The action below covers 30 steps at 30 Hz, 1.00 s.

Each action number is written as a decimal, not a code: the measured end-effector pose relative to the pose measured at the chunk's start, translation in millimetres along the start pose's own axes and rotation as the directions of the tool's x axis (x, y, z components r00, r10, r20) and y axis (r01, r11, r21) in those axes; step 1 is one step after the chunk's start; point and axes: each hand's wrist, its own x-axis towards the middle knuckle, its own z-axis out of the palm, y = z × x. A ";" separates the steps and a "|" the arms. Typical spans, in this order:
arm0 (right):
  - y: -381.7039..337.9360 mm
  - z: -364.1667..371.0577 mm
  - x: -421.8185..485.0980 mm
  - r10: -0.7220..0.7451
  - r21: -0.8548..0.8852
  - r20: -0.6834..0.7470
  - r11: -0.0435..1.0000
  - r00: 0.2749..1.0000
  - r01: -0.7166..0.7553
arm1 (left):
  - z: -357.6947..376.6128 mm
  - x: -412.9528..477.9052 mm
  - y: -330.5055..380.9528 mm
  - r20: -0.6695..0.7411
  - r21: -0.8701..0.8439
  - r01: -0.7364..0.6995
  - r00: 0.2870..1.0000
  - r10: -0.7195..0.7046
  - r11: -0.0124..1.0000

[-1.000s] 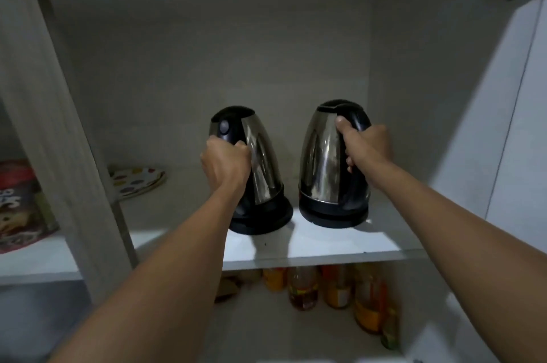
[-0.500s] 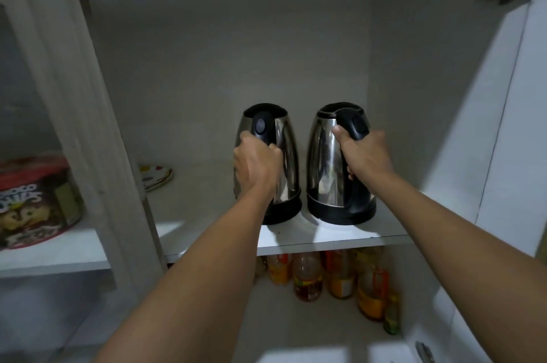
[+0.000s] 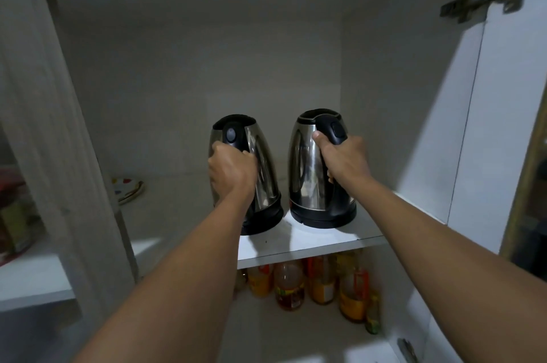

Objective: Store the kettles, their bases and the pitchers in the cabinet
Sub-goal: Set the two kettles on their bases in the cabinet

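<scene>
Left hand (image 3: pixel 231 173) is gripping, fingers wrapped tight, the black handle of the left kettle (image 3: pixel 260 173); right hand (image 3: pixel 344 160) is clasping the right kettle (image 3: pixel 305 167) likewise. Both are tapered, polished-steel bodies standing on round black bases atop the white cabinet shelf (image 3: pixel 310 241), side by side.

The left hand (image 3: pixel 231 173) hides the left kettle's (image 3: pixel 260 173) handle. The bottles' (image 3: pixel 322 282) labels are too blurred to read. The cupboard door (image 3: pixel 515 96) is cut off at the frame edge.
</scene>
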 end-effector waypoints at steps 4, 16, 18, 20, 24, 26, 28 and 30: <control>-2.6 -3.8 -3.8 0.008 0.014 0.017 1.000 1.000 -0.008 | -3.0 -2.4 -2.4 0.013 -0.003 -0.026 1.000 0.026 1.000; 87.3 10.8 -37.9 0.166 -0.275 -0.089 0.944 0.982 -0.184 | 28.5 -34.3 -90.1 0.067 -0.060 0.100 0.993 -0.096 0.993; 88.8 19.7 -28.2 0.182 -0.254 -0.099 0.946 0.978 -0.201 | 37.7 -28.2 -89.3 0.049 -0.098 0.099 0.994 -0.095 0.990; 91.9 31.4 -17.3 0.184 -0.251 -0.112 0.945 0.976 -0.207 | 50.0 -18.8 -92.1 0.029 -0.107 0.088 0.996 -0.085 0.990; 98.8 55.3 9.8 0.174 -0.238 -0.120 0.951 0.977 -0.198 | 79.0 12.2 -100.9 0.045 -0.134 0.045 0.998 -0.039 0.990; 104.3 67.8 28.0 0.162 -0.210 -0.105 0.961 0.981 -0.181 | 94.0 28.8 -103.6 0.041 -0.110 0.031 0.999 -0.027 0.993; 110.4 80.2 49.5 0.152 -0.170 -0.075 0.972 0.986 -0.163 | 108.8 45.0 -104.2 0.025 -0.101 0.025 0.999 -0.023 0.995; 117.7 92.2 72.3 0.155 -0.169 -0.036 0.973 0.987 -0.158 | 124.1 62.7 -103.9 0.039 -0.122 0.046 0.998 -0.041 0.991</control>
